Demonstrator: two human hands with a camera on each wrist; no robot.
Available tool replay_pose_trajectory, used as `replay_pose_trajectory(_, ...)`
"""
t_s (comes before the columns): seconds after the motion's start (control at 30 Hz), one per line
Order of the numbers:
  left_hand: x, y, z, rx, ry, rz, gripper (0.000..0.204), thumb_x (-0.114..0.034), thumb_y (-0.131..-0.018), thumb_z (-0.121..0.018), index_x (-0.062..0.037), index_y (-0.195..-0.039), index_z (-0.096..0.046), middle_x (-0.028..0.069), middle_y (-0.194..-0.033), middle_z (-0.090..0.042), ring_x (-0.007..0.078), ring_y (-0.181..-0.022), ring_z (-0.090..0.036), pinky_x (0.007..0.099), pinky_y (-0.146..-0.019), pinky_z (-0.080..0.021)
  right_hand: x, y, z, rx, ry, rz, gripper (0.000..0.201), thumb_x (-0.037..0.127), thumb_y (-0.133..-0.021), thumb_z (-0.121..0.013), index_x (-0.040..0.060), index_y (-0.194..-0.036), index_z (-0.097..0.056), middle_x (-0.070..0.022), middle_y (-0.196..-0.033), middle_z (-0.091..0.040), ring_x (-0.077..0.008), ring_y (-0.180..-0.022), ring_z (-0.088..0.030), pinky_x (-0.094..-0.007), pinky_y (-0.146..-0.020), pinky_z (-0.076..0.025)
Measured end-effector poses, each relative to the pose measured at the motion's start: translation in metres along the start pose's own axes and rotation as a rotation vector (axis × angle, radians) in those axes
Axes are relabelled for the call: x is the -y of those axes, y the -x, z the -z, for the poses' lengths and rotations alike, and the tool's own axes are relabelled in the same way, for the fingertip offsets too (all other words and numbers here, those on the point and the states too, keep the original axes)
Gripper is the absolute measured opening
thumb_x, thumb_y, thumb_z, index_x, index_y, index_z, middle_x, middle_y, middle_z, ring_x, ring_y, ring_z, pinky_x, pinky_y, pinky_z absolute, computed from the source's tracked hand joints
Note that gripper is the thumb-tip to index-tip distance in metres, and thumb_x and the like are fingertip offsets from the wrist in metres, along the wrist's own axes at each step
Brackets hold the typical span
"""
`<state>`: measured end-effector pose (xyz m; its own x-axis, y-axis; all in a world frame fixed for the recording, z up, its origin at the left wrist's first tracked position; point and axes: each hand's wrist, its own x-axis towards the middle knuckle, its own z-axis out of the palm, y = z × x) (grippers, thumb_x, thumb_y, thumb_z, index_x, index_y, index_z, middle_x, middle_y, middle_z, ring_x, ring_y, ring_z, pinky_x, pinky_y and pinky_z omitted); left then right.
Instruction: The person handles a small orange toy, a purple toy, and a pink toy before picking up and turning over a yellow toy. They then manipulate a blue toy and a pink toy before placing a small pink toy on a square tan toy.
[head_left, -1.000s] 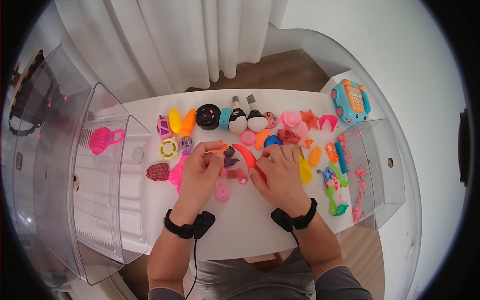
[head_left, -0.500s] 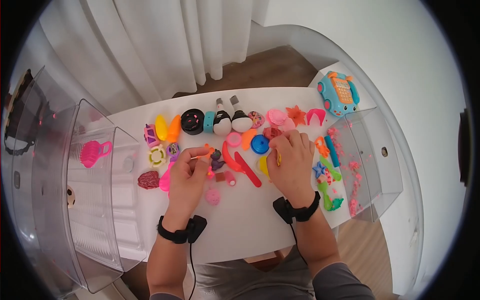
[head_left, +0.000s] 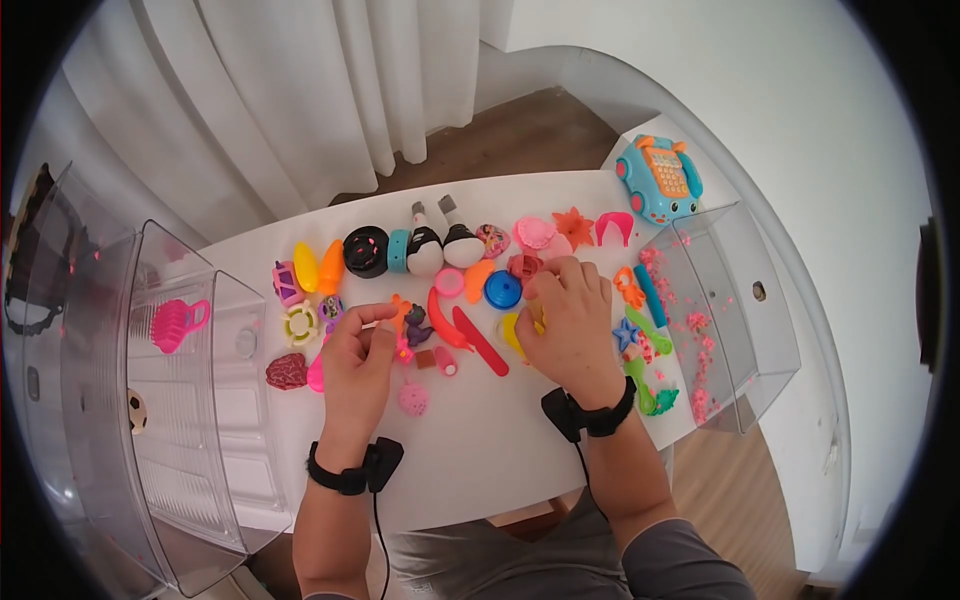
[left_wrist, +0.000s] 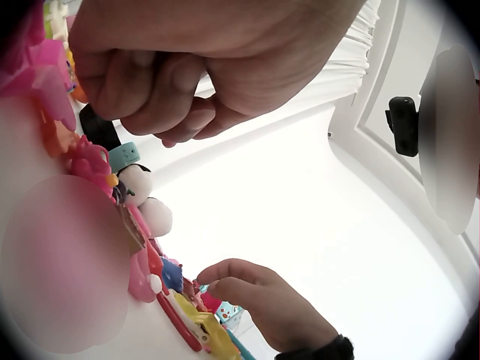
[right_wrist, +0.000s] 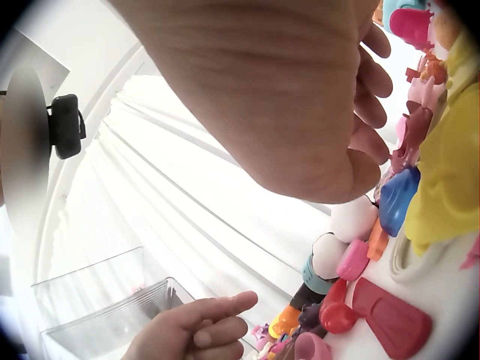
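My left hand (head_left: pixel 357 365) hovers over the left part of the table with loosely bent fingers and nothing in them. Beside its fingertips lie a small purple toy (head_left: pixel 419 334) and an orange piece (head_left: pixel 402 305). My right hand (head_left: pixel 570 325) is above a yellow toy (right_wrist: pixel 454 165), fingers bent and apart from it in the right wrist view; nothing shows between them. Part of the yellow toy is hidden under that hand in the head view. Between the hands lie a red toy knife (head_left: pixel 480 341) and a red chili pepper (head_left: pixel 446 322). A blue round lid (head_left: pixel 503 289) sits by the right fingertips.
At the left stands a clear bin (head_left: pixel 215 420) with a pink scoop (head_left: pixel 181 325). Another clear box (head_left: pixel 770 345) with pink bits stands right, below a toy phone (head_left: pixel 660 180). Two black-and-white bulb-shaped toys (head_left: pixel 461 245) and a black round thing (head_left: pixel 366 251) line the back.
My right hand has left the red knife, which now lies on the table, and has moved right over the yellow toy. The left hand has drawn slightly away from the purple toy.
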<state>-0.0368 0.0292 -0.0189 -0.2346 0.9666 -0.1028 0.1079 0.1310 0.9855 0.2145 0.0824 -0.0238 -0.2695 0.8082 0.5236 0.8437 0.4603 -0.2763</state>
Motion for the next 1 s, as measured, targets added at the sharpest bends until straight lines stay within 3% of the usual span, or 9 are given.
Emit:
replay_pose_trajectory(0.03, 0.001, 0.000, 0.001, 0.016, 0.004, 0.017, 0.020, -0.009, -0.105, -0.059, -0.0023, -0.122, -0.066, -0.0033, -0.079, -0.063, 0.0013, -0.071, -0.052, 0.0201, -0.064, -0.042, -0.001, 0.000, 0.000, -0.001, 0.024, -0.018, 0.026, 0.010, -0.073, -0.073, 0.0087, -0.098, -0.064, -0.0109, -0.110, -0.057, -0.0311, -0.102, -0.054, -0.0458, -0.085, -0.040)
replay_pose_trajectory(0.07, 0.002, -0.001, -0.001, 0.013, 0.007, 0.017, 0.020, -0.009, -0.105, -0.059, -0.0023, -0.122, -0.066, -0.0033, -0.079, -0.063, 0.0013, -0.071, -0.052, 0.0201, -0.064, -0.042, -0.002, 0.000, 0.000, -0.003, 0.049, -0.035, 0.028, 0.013, -0.074, -0.075, 0.0087, -0.100, -0.065, -0.0109, -0.111, -0.057, -0.0308, -0.103, -0.054, -0.0454, -0.084, -0.039)
replay_pose_trajectory(0.13, 0.003, 0.000, -0.005, -0.019, 0.019, -0.024, 0.020, -0.009, -0.103, -0.058, -0.0031, -0.119, -0.068, -0.0097, -0.071, -0.051, -0.0012, -0.062, -0.039, 0.0194, -0.055, -0.030, 0.004, -0.002, 0.001, -0.002, 0.053, -0.045, 0.030, 0.016, -0.075, -0.078, 0.0090, -0.102, -0.067, -0.0108, -0.111, -0.056, -0.0306, -0.104, -0.054, -0.0450, -0.085, -0.040)
replay_pose_trajectory(0.37, -0.002, 0.003, -0.009, -0.009, 0.008, -0.025, 0.021, -0.008, -0.103, -0.057, -0.0026, -0.120, -0.068, -0.0096, -0.072, -0.052, -0.0014, -0.063, -0.040, 0.0192, -0.057, -0.031, 0.010, 0.000, -0.009, 0.056, 0.053, -0.032, 0.045, 0.022, -0.074, -0.085, 0.0086, -0.115, -0.071, -0.0107, -0.112, -0.057, -0.0312, -0.109, -0.053, -0.0450, -0.092, -0.042)
replay_pose_trajectory(0.43, 0.002, 0.001, -0.006, 0.021, 0.033, -0.029, 0.017, -0.011, -0.106, -0.061, -0.0025, -0.120, -0.066, -0.0029, -0.080, -0.066, 0.0006, -0.070, -0.053, 0.0200, -0.062, -0.042, 0.007, 0.001, -0.011, 0.059, 0.047, -0.033, 0.046, 0.021, -0.073, -0.085, 0.0077, -0.115, -0.071, -0.0108, -0.113, -0.057, -0.0312, -0.109, -0.054, -0.0452, -0.092, -0.042)
replay_pose_trajectory(1.0, -0.001, 0.003, -0.006, 0.032, 0.034, -0.024, 0.017, -0.010, -0.107, -0.060, -0.0021, -0.121, -0.066, -0.0030, -0.081, -0.066, 0.0007, -0.075, -0.054, 0.0194, -0.066, -0.042, 0.009, 0.000, -0.014, 0.055, 0.008, -0.061, 0.044, 0.023, -0.071, -0.087, 0.0030, -0.106, -0.069, -0.0105, -0.117, -0.057, -0.0313, -0.113, -0.052, -0.0443, -0.097, -0.041)
